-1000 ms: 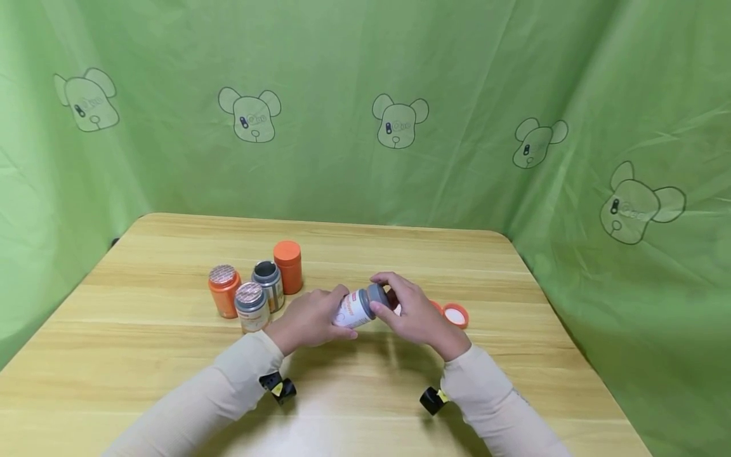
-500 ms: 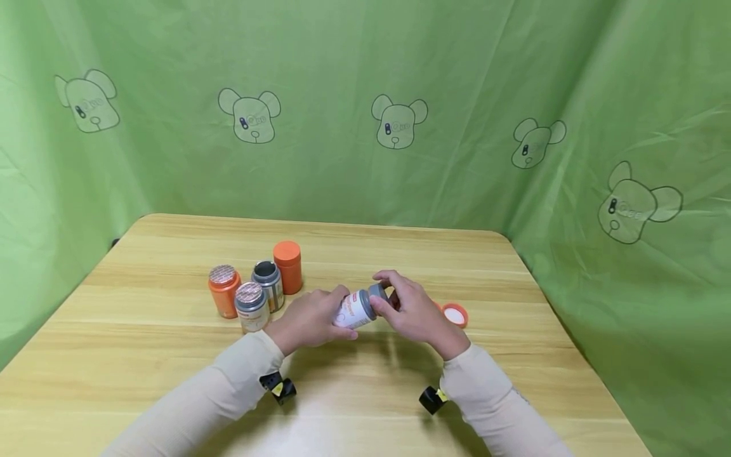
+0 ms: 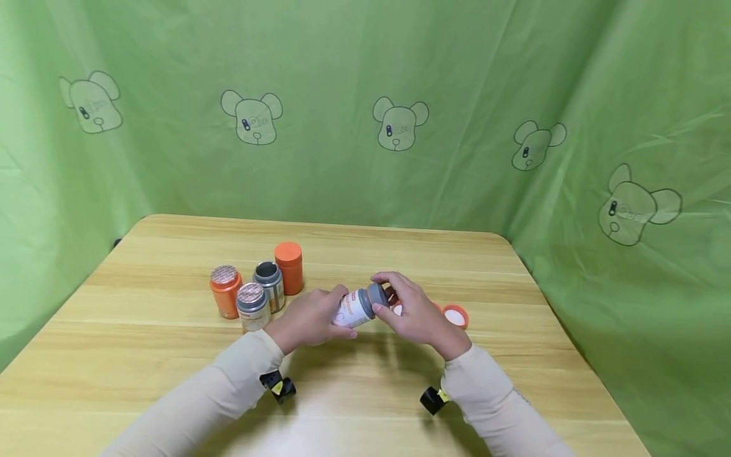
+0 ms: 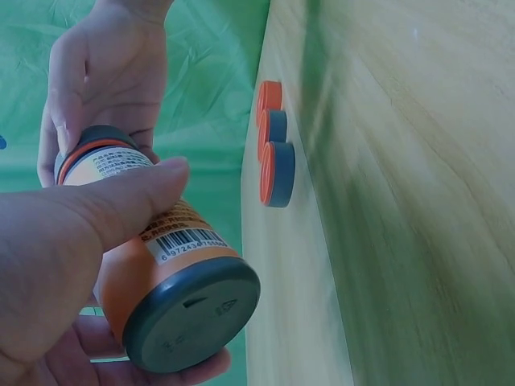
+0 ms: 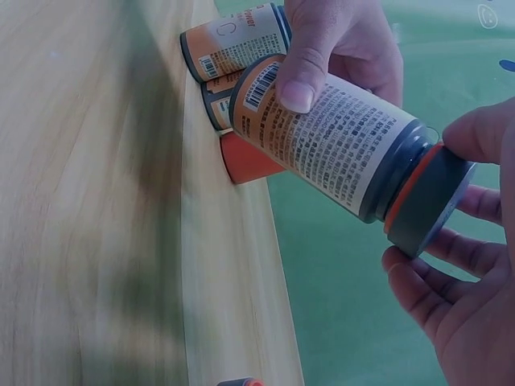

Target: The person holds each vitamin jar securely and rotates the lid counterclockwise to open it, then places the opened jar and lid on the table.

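My left hand [image 3: 311, 317] grips a pill bottle [image 3: 351, 310] with a white and orange label, tilted up to the right above the table. Its thumb lies across the label in both wrist views, and the dark grey base [image 4: 197, 318] faces the left wrist camera. At the bottle's other end, my right hand [image 3: 419, 317] holds the round grey lid [image 5: 438, 205] between thumb and fingers. The lid sits at the mouth, an orange ring along its edge, with part of the grey neck [image 5: 401, 178] showing beneath it.
On the left stand an orange bottle [image 3: 225, 293] and a grey-necked bottle [image 3: 253, 311], both foil-topped, an open grey bottle [image 3: 270, 289] and an orange bottle with its lid on [image 3: 289, 270]. Loose lids [image 4: 280, 175] lie in a row, an orange one [image 3: 455, 317] among them.
My right thumb and fingers have shifted round the lid and back, turning at the bottle's mouth. The left hand and the bottle have stayed in place.
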Tool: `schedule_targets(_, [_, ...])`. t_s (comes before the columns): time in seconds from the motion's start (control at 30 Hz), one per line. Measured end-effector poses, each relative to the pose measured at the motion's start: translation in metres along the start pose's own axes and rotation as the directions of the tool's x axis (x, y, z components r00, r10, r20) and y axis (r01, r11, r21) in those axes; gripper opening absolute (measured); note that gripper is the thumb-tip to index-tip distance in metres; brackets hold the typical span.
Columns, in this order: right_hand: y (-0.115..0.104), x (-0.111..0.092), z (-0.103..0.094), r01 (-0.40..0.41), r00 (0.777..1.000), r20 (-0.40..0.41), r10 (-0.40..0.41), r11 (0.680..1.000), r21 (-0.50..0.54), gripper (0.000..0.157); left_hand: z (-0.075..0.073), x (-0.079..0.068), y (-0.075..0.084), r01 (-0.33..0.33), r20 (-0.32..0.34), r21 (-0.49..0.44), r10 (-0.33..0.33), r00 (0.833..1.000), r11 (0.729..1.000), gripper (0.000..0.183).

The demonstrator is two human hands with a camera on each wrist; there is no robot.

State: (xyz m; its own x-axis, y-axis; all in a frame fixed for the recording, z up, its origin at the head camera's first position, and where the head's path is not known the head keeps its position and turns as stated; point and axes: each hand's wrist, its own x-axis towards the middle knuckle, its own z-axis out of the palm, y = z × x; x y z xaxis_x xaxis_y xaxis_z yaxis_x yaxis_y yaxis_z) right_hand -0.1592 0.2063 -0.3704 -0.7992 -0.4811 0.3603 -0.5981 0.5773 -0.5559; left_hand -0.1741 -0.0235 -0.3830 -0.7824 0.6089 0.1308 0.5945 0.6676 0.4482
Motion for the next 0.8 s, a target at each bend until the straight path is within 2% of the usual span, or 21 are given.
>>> schedule_targets(0.2, [0.0016, -0.0001, 0.0002, 0.001, 1.0, -0.004, -0.001, 1.0, 0.006, 0.042, 0.0006, 0.0008, -0.0018, -0.01, -0.008, 0.007, 0.01, 1.0, 1.0, 0.061])
schedule_targets(0.8, [0.0068, -0.0041, -0.0028, -0.005, 0.999, -0.048, 0.006, 0.999, 0.036, 0.044, -0.0009, -0.0013, -0.0037, 0.022, -0.001, -0.005, -0.022, 1.0, 1.0, 0.061])
